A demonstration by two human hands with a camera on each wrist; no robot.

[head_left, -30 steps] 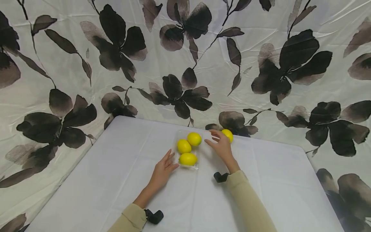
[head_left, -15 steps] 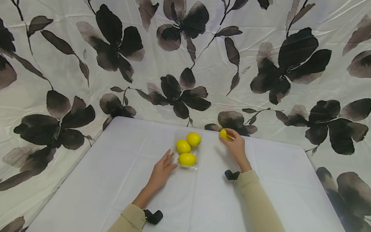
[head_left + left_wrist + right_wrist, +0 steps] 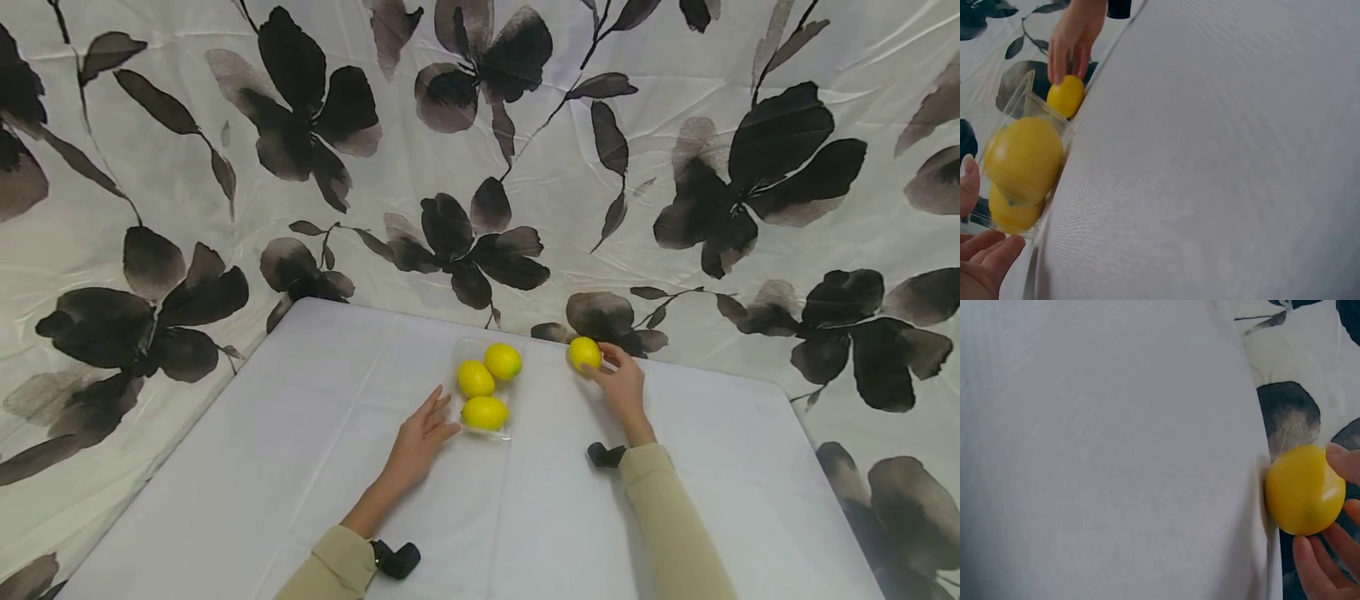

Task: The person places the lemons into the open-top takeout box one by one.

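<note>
Three yellow lemons, among them a front lemon (image 3: 485, 412), lie in a clear plastic tray (image 3: 498, 434) near the table's far edge. My left hand (image 3: 420, 440) is beside the tray's near left corner, fingers extended loosely; in the left wrist view its thumb and fingers (image 3: 1004, 255) stand around the tray's end. Right of the tray, close to the far edge, a fourth lemon (image 3: 584, 354) is on the table. My right hand (image 3: 624, 385) holds it from its right side. In the right wrist view, the thumb is above this lemon (image 3: 1305, 490) and the fingertips below.
A white cloth covers the table (image 3: 360, 500). Behind its far edge hangs a floral-printed curtain (image 3: 570, 183). Each wrist wears a small black device, such as the right device (image 3: 604, 455), near a beige sleeve (image 3: 667, 508).
My right hand has moved right from between the tray and the loose lemon, passed over the lemon and come to its right side. The left hand and tray stay put.
</note>
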